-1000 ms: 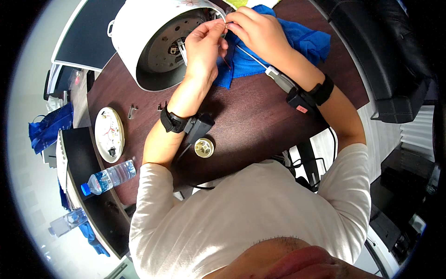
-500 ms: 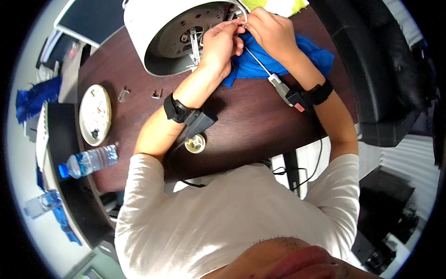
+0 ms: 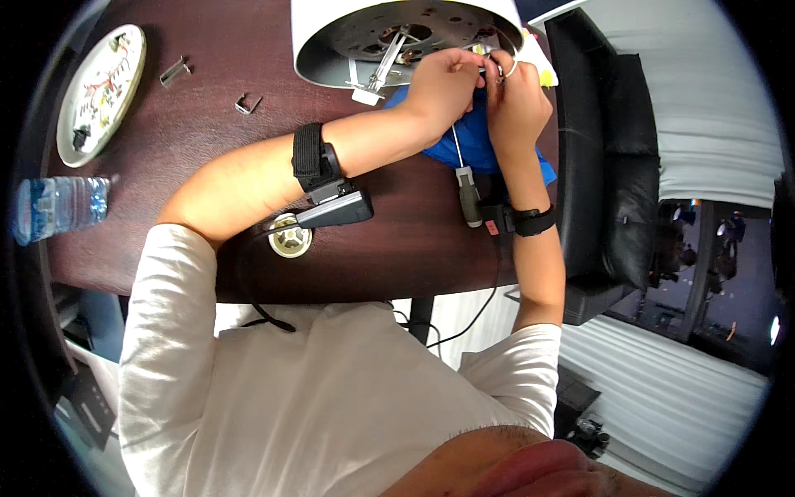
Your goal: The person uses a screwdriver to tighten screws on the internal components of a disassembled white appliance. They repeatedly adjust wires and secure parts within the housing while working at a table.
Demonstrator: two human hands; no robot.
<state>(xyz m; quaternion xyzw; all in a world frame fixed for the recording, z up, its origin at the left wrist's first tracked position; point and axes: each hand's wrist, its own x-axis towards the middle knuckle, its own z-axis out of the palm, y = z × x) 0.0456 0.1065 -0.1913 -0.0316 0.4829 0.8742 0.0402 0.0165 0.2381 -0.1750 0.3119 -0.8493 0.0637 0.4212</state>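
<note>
Fingertips of both hands meet just in front of a white, drum-shaped appliance housing [image 3: 319,21] lying with its open side toward me. My right hand [image 3: 519,103] is closed in a pinch on a thin white wire [image 3: 514,66] that loops out by its fingers. My left hand [image 3: 443,89] pinches close beside it; the small part at its fingertips is mostly hidden. Inside the housing show a perforated metal plate [image 3: 439,26] and a narrow metal bracket [image 3: 389,60]. Below the hands lies a blue cloth [image 3: 474,139], with a grey-handled screwdriver [image 3: 469,197] resting partly across it.
At the left stand an oval dish [image 3: 116,112] of small parts and a plastic water bottle [image 3: 66,205]. Two small metal pieces, a bracket [image 3: 175,72] and a clip [image 3: 247,104], lie on the dark table [image 3: 397,257]. A round cream-coloured cap [image 3: 290,237] sits near my left forearm.
The view has swung, so the dish, bottle and cap appear farther left and the housing farther right. Both hands stay together at the housing's opening, fingertips still pinched.
</note>
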